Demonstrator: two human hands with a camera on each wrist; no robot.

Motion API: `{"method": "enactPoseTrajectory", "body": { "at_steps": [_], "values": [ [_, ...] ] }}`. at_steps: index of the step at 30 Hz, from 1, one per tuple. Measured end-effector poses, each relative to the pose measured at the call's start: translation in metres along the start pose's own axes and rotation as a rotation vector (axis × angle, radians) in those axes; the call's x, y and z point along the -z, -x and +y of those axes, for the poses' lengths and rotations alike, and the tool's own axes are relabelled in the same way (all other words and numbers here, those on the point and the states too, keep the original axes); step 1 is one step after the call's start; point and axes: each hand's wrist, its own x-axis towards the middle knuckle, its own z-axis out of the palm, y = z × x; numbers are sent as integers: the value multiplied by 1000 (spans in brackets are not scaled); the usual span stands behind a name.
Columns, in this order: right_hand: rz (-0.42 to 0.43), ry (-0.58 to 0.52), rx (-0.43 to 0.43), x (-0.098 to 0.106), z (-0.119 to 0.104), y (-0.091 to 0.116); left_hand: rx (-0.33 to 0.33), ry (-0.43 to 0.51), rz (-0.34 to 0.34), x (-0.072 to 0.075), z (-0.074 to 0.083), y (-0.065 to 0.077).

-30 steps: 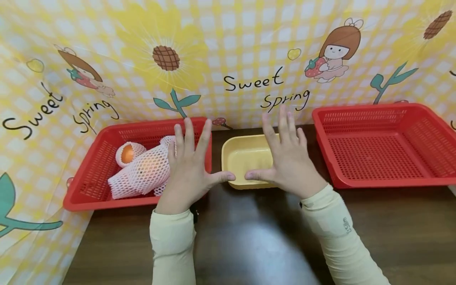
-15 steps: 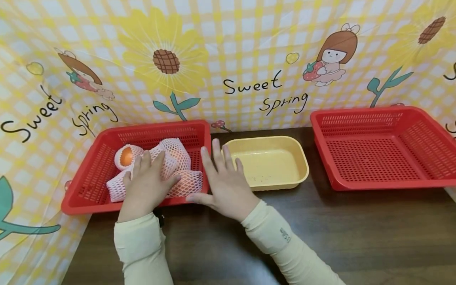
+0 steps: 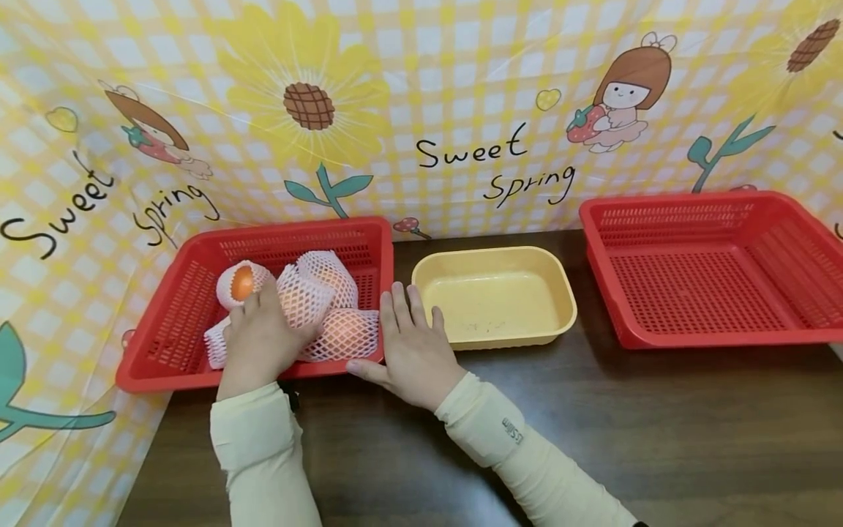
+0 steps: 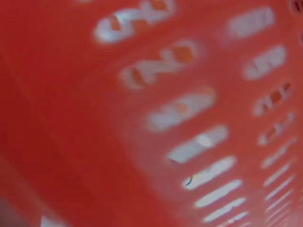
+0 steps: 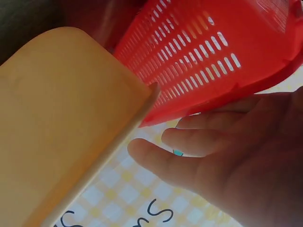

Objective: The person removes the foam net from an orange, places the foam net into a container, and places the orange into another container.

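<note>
In the head view, my left hand [image 3: 260, 344] reaches into the left red basket [image 3: 148, 377]. Its fingers curl down over an orange fruit in a white foam net [image 3: 303, 296], thumb on the near side, and the back of the hand hides part of the net. Around it lie another netted fruit [image 3: 345, 335] in front, one behind, and a fruit [image 3: 244, 282] whose orange skin shows through its net opening. My right hand [image 3: 418, 359] rests at the basket's right rim, fingers straight, thumb along the front corner. The left wrist view shows only the slotted red basket wall [image 4: 94, 118].
A shallow yellow tray [image 3: 500, 337] stands right of my right hand, close to its fingers. Farther right is a second red basket [image 3: 711, 340] with nothing in it. Behind everything hangs a yellow checked cloth [image 3: 461, 73]; the table [image 3: 421, 468] is dark wood.
Both hands have moved left from above the yellow tray and the basket's right side. My left hand has lowered and curled onto a netted fruit; my right hand has come to the basket's rim.
</note>
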Motion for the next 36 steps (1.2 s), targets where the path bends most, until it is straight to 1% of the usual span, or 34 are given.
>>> {"method": "enactPoseTrajectory", "body": {
  "at_steps": [2,4,7,10,13,18,19,21,23,25,27,28,29,33,35,36],
  "values": [
    [4,3,17,-1,0,0,11,16,-12,-1,-2,-2],
    [13,12,35,-2,1,0,6,31,-19,-1,-3,-3],
    [28,28,54,-3,3,0,-25,34,2,0,-5,-6],
    [39,37,53,-2,5,0,-52,36,39,3,-5,-6],
    [43,45,50,-1,5,1,-100,76,104,6,-2,-4],
    [62,57,56,0,5,3,-262,167,306,13,10,2],
    [66,59,58,0,5,3,-287,190,334,14,13,4],
    [68,65,60,0,6,3,-320,239,360,18,21,9],
    [57,64,60,0,9,3,-342,287,356,21,31,14],
    [46,59,63,1,14,3,-368,324,334,22,42,20],
    [47,52,60,5,24,4,-420,346,315,21,54,27],
    [61,53,60,8,29,5,-454,351,306,20,60,30],
    [87,57,57,11,36,6,-492,353,297,19,66,33],
    [221,75,30,30,65,18,-696,308,282,9,88,40],
    [280,89,30,39,79,27,-772,261,264,2,98,43],
    [300,98,37,42,85,32,-793,235,244,-2,102,44]
  ]
}}
